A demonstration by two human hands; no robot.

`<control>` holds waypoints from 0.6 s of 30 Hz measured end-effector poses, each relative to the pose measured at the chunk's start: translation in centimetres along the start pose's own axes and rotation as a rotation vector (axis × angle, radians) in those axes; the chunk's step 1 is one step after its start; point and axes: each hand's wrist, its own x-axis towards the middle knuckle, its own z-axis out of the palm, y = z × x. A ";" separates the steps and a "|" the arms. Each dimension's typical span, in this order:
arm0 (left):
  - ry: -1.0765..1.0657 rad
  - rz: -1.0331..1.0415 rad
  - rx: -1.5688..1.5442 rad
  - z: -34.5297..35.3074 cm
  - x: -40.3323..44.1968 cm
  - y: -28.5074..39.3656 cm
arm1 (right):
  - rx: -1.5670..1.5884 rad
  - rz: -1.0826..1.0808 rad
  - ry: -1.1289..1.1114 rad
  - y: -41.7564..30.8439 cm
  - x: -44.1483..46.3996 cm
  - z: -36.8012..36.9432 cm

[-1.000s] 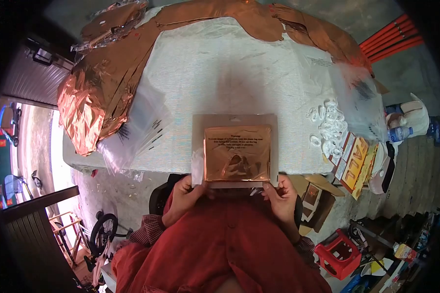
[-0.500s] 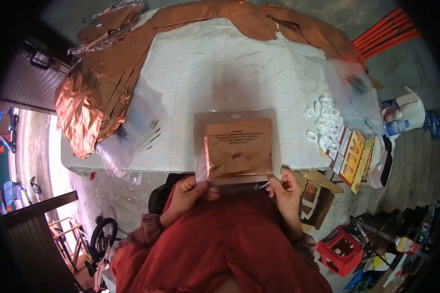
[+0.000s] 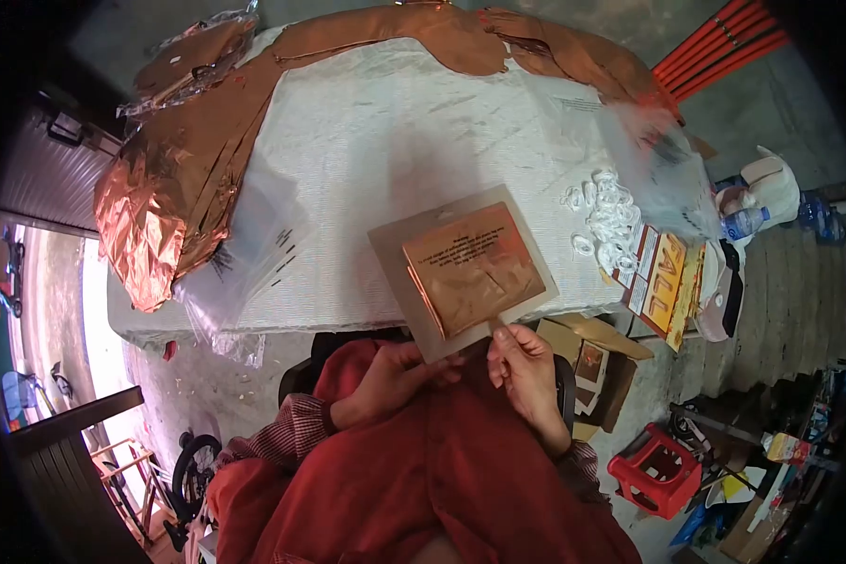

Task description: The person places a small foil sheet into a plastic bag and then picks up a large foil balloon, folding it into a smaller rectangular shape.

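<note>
A clear plastic bag (image 3: 462,263) with a folded copper-coloured foil sheet inside and printed warning text is tilted over the table's near edge. My right hand (image 3: 526,365) pinches its lower edge between thumb and fingers. At the bag's bottom corner is my left hand (image 3: 397,379), its fingers partly under the bag and curled; the fingertips are partly hidden, so its hold is unclear. Left of the bag, flat clear bags (image 3: 244,254) lie on the white table (image 3: 348,150). Several white looped pieces (image 3: 609,221) are heaped to the right.
Copper foil (image 3: 174,169) covers the table's left side and far edge. A yellow "FALL" package (image 3: 667,287) lies at the right edge, near plastic bottles (image 3: 744,223). An open cardboard box (image 3: 620,376) and a red stool (image 3: 656,470) stand below on the right.
The bag has turned from upright to tilted. My left hand has moved right, from its lower left side to beneath its bottom corner. My right hand has shifted slightly left.
</note>
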 end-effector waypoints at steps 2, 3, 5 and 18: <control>-0.012 0.017 0.131 0.2 0.1 0.4 | 0.044 0.054 -0.016 -0.7 0.2 -0.3; -0.035 0.030 0.186 0.5 -0.1 0.8 | 0.086 0.114 -0.028 -1.0 0.2 -0.4; -0.060 0.042 0.239 0.4 -0.1 0.2 | 0.085 0.174 0.049 -1.6 0.1 -0.1; -0.088 0.164 0.234 -4.5 -1.0 0.7 | -0.079 -0.119 0.054 -0.6 0.4 -1.2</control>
